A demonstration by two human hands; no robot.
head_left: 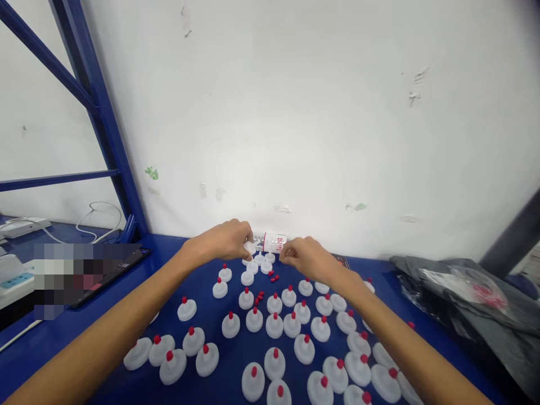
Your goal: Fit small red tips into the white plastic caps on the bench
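Both my arms reach forward over a blue table [236, 365]. My left hand [225, 239] is closed in a pinch around a small white cap [250, 247] near the far wall. My right hand [306, 257] is also closed, its fingertips pinched on something too small to make out. Between the hands a clear plastic bottle with a red and white label [272, 242] lies on its side. Just below are a few white caps without plugs [258, 263] and several loose red plugs [273, 277]. Several white caps with red plugs [274, 326] cover the near table.
A white wall closes the far side. A blue steel frame [105, 129] rises at left, with a dark tablet [113, 267], cables and a power strip [14, 278] beside it. Grey plastic bags [459, 295], one holding red plugs, lie at right.
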